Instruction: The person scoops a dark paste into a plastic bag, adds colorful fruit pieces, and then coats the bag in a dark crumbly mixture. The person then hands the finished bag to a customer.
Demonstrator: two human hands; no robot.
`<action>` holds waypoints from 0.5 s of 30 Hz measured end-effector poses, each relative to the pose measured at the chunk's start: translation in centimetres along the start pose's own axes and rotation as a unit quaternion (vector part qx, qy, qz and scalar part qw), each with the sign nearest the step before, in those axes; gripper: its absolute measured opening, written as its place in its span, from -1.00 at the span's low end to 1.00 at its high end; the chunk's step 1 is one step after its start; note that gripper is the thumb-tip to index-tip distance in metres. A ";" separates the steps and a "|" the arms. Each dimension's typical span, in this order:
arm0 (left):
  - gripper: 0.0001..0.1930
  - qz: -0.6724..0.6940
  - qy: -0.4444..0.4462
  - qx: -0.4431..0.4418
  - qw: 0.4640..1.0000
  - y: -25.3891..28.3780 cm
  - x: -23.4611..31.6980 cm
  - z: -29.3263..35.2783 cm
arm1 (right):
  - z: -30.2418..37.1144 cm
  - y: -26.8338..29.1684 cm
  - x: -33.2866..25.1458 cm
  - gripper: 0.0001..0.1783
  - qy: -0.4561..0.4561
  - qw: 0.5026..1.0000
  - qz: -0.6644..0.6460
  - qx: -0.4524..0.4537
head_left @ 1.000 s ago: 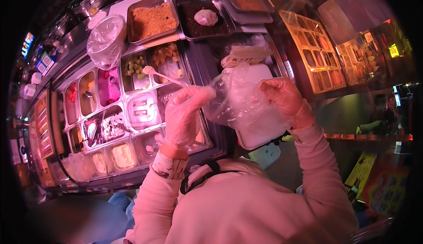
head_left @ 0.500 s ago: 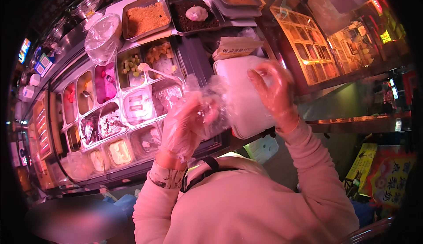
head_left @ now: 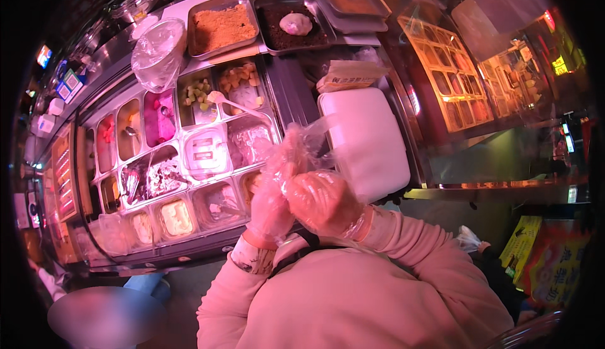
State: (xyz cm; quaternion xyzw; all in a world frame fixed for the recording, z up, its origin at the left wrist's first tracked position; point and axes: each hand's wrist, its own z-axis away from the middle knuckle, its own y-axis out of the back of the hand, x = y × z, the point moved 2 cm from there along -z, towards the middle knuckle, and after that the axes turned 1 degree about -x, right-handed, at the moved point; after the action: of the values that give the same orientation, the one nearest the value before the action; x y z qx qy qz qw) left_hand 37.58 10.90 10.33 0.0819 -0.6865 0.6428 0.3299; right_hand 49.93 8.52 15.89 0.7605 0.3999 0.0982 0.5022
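My left hand [head_left: 272, 201] and my right hand [head_left: 324, 203] meet in front of my chest, beside the food counter. Clear disposable plastic covers my left hand, and the same shiny film [head_left: 309, 136] wraps my right hand and bunches at its wrist. Loose film sticks up past the fingers of my left hand, which close on it. Curled inward, my right hand presses against the left; its fingertips are hidden. Just beyond them lies a white rectangular lid [head_left: 368, 144]. A white-handled spoon [head_left: 242, 106] rests across the metal food wells to the left.
Metal wells [head_left: 201, 150] hold diced fruit, creams and coloured toppings. Behind them stand a tray of orange crumbs [head_left: 224, 27], a tray of dark crumbs [head_left: 277, 30] with a pale ball, and a film-wrapped bowl [head_left: 159, 52]. A paper packet [head_left: 350, 75] lies behind the white lid.
My right hand has come down and left from over the white lid to meet my left hand. The film is now around it, and the lid shows fully. The view has shifted slightly.
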 end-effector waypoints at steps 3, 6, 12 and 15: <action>-0.47 0.253 0.048 0.074 0.963 3.3 0.8 -1.5 | -0.8 -0.9 0.7 -0.72 0.041 0.999 0.004 -0.014; -0.44 0.595 0.051 0.074 0.799 5.2 2.1 -2.2 | -2.1 -1.5 1.0 -0.69 0.055 0.998 0.027 -0.017; -0.23 0.197 -0.024 -0.006 0.980 0.3 5.8 -3.5 | -5.1 -3.0 2.1 -0.62 0.081 0.996 0.025 -0.007; -0.09 0.244 -0.009 0.089 0.966 1.4 6.3 -3.6 | -5.7 -4.3 2.0 -0.64 0.120 0.992 0.012 -0.026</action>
State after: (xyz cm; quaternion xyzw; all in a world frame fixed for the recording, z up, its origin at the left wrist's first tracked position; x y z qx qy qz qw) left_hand 33.26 16.41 12.51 -0.0534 -0.6287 0.7614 0.1488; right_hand 45.95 14.64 14.53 0.7345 0.4451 0.2053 0.4693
